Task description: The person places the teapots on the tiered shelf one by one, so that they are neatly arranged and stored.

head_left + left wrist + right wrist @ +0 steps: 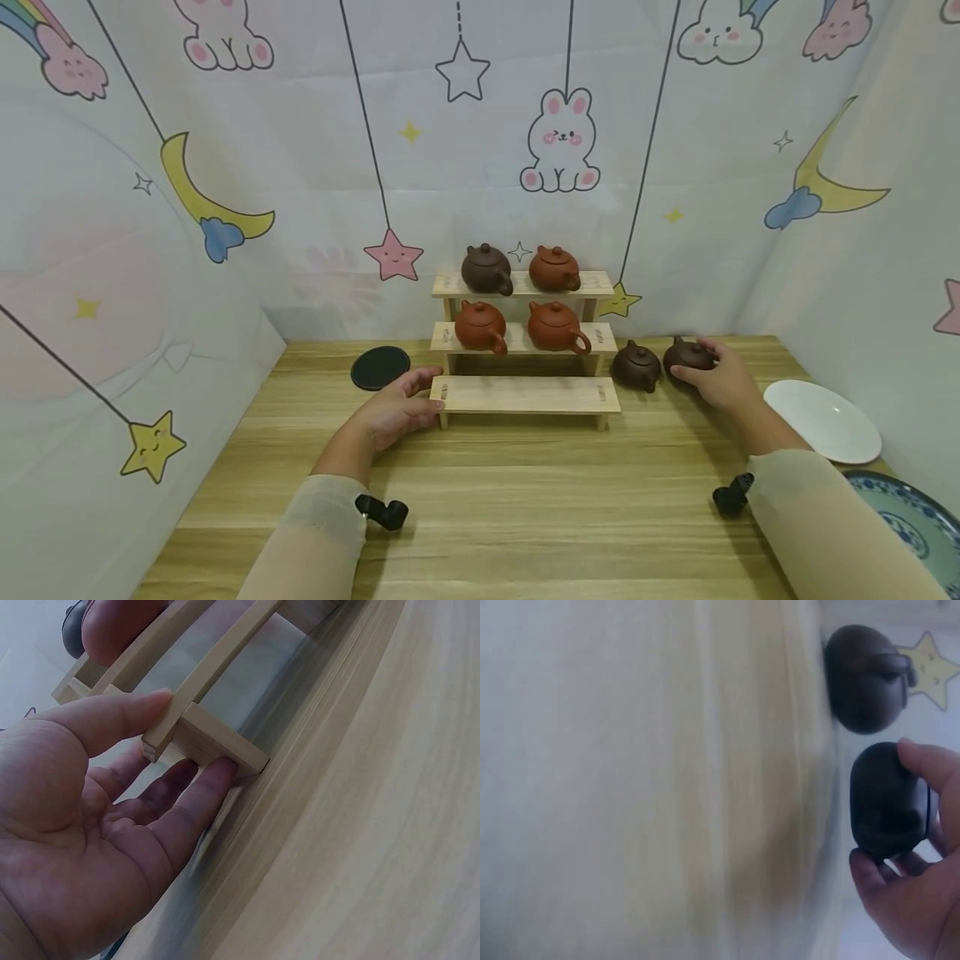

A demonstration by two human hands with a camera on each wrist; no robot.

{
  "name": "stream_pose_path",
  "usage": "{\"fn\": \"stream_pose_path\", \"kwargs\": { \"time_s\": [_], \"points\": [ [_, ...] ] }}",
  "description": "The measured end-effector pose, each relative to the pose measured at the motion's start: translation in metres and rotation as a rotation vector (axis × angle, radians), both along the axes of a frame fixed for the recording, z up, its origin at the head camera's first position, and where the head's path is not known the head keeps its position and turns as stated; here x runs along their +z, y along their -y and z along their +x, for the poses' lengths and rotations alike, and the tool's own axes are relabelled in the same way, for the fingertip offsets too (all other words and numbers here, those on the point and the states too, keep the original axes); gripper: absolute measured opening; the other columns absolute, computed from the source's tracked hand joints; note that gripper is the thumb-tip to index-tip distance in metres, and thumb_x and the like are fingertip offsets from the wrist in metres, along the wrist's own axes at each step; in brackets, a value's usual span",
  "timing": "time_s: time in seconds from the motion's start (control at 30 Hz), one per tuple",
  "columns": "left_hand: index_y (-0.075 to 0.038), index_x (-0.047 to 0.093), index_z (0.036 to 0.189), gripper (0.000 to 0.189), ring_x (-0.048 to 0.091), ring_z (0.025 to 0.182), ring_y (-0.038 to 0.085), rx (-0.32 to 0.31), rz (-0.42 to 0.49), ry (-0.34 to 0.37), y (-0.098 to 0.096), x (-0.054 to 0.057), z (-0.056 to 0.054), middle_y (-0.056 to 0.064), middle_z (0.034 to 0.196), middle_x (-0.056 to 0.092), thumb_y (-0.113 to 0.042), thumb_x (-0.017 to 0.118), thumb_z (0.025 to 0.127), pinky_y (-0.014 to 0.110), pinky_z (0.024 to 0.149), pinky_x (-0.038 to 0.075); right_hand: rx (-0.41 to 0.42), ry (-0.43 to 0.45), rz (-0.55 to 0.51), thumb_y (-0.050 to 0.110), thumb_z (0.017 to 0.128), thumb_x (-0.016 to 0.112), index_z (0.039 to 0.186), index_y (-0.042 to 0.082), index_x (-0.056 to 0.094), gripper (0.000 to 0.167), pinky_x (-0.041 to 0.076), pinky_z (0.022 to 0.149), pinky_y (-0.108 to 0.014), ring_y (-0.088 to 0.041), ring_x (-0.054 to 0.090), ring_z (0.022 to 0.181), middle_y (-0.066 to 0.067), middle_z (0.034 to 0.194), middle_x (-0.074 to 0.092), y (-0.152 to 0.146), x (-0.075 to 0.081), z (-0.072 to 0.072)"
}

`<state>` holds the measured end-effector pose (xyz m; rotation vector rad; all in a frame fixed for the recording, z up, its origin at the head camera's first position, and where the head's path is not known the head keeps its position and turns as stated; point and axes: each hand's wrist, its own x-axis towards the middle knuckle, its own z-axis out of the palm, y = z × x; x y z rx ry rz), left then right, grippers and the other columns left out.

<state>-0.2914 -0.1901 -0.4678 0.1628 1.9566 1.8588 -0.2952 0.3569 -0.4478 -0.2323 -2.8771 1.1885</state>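
My left hand holds the left end of a light wooden three-step stand. In the left wrist view, its thumb lies on the lowest board's end and fingertips touch the leg below. My right hand grips a dark brown teapot right of the stand, thumb on one side and fingers on the other. Beside that teapot, a second dark brown teapot sits close to the stand. A dark brown teapot and a reddish one occupy the top step; two reddish teapots occupy the middle step.
Left of the stand lies a round black coaster. On the right are a white plate and, nearer, a blue-patterned plate cut off by the view's edge. A printed cloth hangs behind the wooden table.
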Motion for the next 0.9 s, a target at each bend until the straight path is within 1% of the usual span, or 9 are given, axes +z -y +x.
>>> {"fn": "stream_pose_path", "kwargs": {
  "time_s": [0.17,0.27,0.37,0.43,0.5,0.57,0.6,0.77,0.9],
  "points": [
    [-0.011,0.036,0.165,0.075,0.055,0.136,0.028,0.0,-0.004,-0.003,0.0,-0.001,0.0,0.015,0.167,0.034,-0.004,0.072,0.099,0.032,0.098,0.058,-0.009,0.002,0.006,0.06,0.099,0.07,0.172,0.01,0.019,0.102,0.036,0.114,-0.076,-0.063,0.03,0.15,-0.038,0.169,0.025,-0.001,0.011,0.02],
    [-0.011,0.036,0.165,0.075,0.055,0.137,0.028,0.0,-0.003,-0.002,0.0,-0.001,-0.001,0.015,0.167,0.033,-0.004,0.072,0.099,0.032,0.098,0.058,0.003,-0.014,-0.001,0.063,0.097,0.07,0.172,0.012,0.019,0.104,0.041,0.109,-0.075,-0.063,0.033,0.148,-0.039,0.168,0.027,0.002,0.019,0.034],
    [-0.011,0.036,0.165,0.076,0.055,0.137,0.028,0.002,-0.003,-0.002,0.0,-0.002,-0.001,0.015,0.168,0.033,-0.004,0.072,0.099,0.032,0.099,0.058,0.026,-0.044,-0.025,0.062,0.096,0.072,0.172,0.012,0.021,0.104,0.051,0.102,-0.066,-0.06,0.039,0.146,-0.038,0.165,0.033,0.007,0.023,0.047],
    [-0.011,0.036,0.165,0.076,0.055,0.138,0.029,0.003,-0.005,-0.004,0.0,-0.002,-0.001,0.015,0.168,0.033,-0.004,0.072,0.099,0.033,0.099,0.058,0.045,-0.059,-0.04,0.06,0.096,0.074,0.172,0.012,0.023,0.103,0.058,0.096,-0.054,-0.057,0.044,0.145,-0.037,0.164,0.038,0.013,0.025,0.054],
    [-0.011,0.035,0.165,0.076,0.055,0.138,0.029,0.001,-0.007,-0.005,0.0,-0.002,-0.001,0.015,0.168,0.033,-0.005,0.072,0.099,0.033,0.1,0.058,0.062,-0.069,-0.056,0.058,0.095,0.077,0.171,0.012,0.025,0.103,0.06,0.09,-0.041,-0.054,0.048,0.144,-0.036,0.162,0.042,0.019,0.027,0.061],
    [-0.011,0.035,0.165,0.076,0.054,0.138,0.029,0.0,-0.008,-0.006,0.0,-0.002,-0.001,0.015,0.168,0.033,-0.005,0.072,0.099,0.034,0.1,0.058,0.084,-0.068,-0.067,0.056,0.095,0.077,0.171,0.013,0.026,0.102,0.058,0.087,-0.032,-0.053,0.05,0.144,-0.035,0.162,0.043,0.026,0.029,0.068],
    [-0.011,0.035,0.165,0.076,0.054,0.138,0.029,-0.001,-0.007,-0.006,0.0,-0.002,-0.001,0.015,0.168,0.033,-0.005,0.072,0.099,0.034,0.1,0.058,0.095,-0.067,-0.072,0.056,0.095,0.078,0.171,0.014,0.026,0.101,0.058,0.087,-0.03,-0.052,0.05,0.144,-0.034,0.163,0.043,0.03,0.03,0.071],
    [-0.011,0.036,0.165,0.075,0.056,0.136,0.028,0.003,-0.006,0.0,0.0,-0.001,-0.002,0.015,0.168,0.034,-0.005,0.073,0.099,0.033,0.099,0.058,0.15,-0.043,-0.149,0.053,0.094,0.08,0.171,0.017,0.028,0.099,0.059,0.089,-0.028,-0.05,0.049,0.146,-0.029,0.165,0.041,0.055,0.035,0.083],
    [-0.011,0.036,0.165,0.075,0.055,0.136,0.028,0.001,-0.008,0.002,0.0,0.0,-0.001,0.015,0.167,0.034,-0.005,0.073,0.099,0.033,0.099,0.058,0.186,-0.058,-0.182,0.049,0.093,0.083,0.168,0.017,0.035,0.094,0.059,0.09,-0.027,-0.046,0.056,0.142,-0.026,0.166,0.042,0.079,0.035,0.09]
  ]
}}
